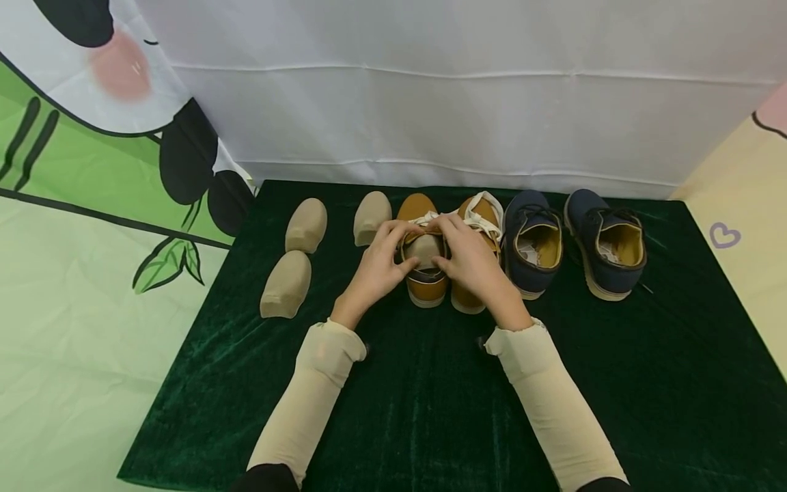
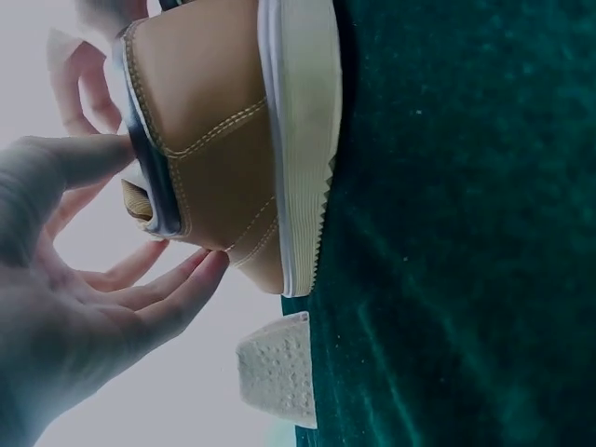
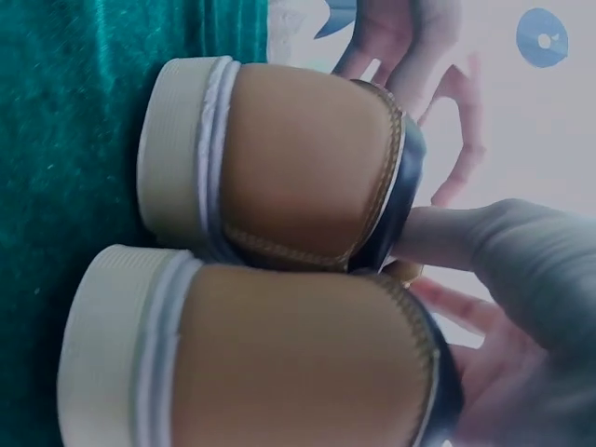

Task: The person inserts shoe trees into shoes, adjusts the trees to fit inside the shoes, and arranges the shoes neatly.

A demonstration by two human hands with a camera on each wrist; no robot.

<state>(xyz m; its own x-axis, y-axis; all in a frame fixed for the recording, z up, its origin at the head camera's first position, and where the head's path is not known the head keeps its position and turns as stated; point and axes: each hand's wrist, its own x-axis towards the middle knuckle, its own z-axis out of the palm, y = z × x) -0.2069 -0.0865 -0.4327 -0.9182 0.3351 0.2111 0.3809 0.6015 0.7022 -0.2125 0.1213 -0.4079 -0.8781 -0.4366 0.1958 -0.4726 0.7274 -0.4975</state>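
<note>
A tan lace-up shoe with white laces and a dark collar stands on the green velvet cloth, toe pointing away. Inside its opening sits a beige shoe insert. From the left, my left hand grips the collar, thumb at the rim and fingers along the side of the shoe. Opposite it, my right hand holds the collar's right side, its thumb at the rim in the right wrist view. The matching tan shoe stands close on the right, partly hidden beneath my right hand.
Two beige inserts lie at the left, and another insert lies nearer the tan pair. Two navy lace-up shoes stand to the right. Behind the green cloth hangs a white curtain.
</note>
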